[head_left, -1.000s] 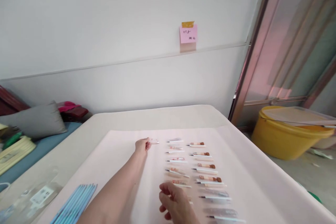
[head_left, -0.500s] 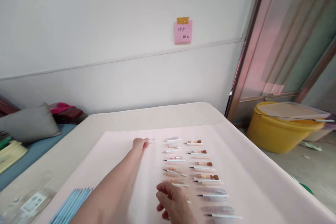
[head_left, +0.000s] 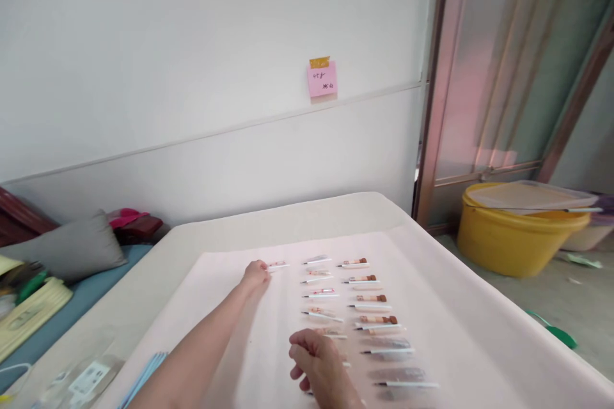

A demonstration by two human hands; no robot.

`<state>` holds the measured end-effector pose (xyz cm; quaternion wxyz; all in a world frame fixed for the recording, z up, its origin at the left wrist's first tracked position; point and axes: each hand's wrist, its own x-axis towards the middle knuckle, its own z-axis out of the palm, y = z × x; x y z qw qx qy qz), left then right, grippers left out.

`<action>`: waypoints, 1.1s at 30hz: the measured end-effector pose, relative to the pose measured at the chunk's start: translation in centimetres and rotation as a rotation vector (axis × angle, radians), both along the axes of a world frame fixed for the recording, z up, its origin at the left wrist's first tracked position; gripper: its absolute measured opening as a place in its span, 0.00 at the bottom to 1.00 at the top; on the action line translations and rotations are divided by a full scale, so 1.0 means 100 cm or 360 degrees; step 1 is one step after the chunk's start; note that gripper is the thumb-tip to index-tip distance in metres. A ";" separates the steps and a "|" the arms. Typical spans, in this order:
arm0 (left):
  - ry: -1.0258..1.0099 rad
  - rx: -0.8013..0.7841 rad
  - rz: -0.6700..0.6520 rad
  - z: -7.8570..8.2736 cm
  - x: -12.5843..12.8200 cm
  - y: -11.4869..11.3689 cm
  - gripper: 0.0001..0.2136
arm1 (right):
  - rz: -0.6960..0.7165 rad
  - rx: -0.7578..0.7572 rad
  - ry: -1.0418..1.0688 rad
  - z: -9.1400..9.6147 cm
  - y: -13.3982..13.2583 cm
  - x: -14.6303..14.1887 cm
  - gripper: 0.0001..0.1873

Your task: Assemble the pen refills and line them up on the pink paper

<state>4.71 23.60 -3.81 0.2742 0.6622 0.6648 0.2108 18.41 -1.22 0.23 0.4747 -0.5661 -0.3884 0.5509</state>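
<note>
Packet [head_left: 277, 263] still pinched by left hand [head_left: 255, 272], right hand [head_left: 319, 364] half-open, blue sticks [head_left: 142, 378] now less visible.

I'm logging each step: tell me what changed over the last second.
The view shifted, so the square pink paper note sits lower and further left. The left hand seems eased slightly left along the slim clear, red-marked packet; whether the fingers let go, I cannot tell. The right hand, loosely curled, and the thin white pens stayed put.
</note>
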 end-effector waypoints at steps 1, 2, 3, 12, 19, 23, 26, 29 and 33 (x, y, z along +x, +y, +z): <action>0.0069 0.0031 -0.0027 0.000 0.004 0.000 0.10 | 0.0003 -0.0007 -0.0004 0.001 -0.001 0.000 0.12; 0.0129 0.0064 -0.0052 -0.001 0.007 -0.001 0.09 | 0.0002 -0.0010 -0.0006 0.001 -0.001 0.000 0.12; 0.0184 0.0097 -0.0073 -0.002 0.011 -0.001 0.08 | -0.0001 -0.0006 -0.0004 0.000 -0.002 0.000 0.12; 0.0565 0.0286 -0.0142 -0.009 0.031 -0.006 0.07 | -0.0036 0.0005 0.0035 -0.005 0.004 0.004 0.13; 0.0646 0.0324 -0.0133 -0.008 0.037 -0.010 0.08 | -0.0049 -0.0043 -0.0005 -0.001 0.005 0.003 0.13; 0.0599 0.0347 -0.0091 -0.004 0.040 -0.013 0.09 | -0.0038 -0.0005 0.0032 -0.002 0.003 0.003 0.13; 0.0527 0.0363 -0.0084 -0.003 0.040 -0.027 0.08 | -0.0032 0.0035 0.0032 -0.002 0.002 0.003 0.12; 0.0449 0.0326 -0.0140 -0.001 0.026 -0.058 0.06 | -0.0037 0.0070 0.0000 -0.003 0.004 0.002 0.11; 0.0396 0.0254 -0.0132 0.009 -0.024 -0.115 0.05 | 0.0015 0.0054 0.0006 -0.004 0.003 -0.004 0.10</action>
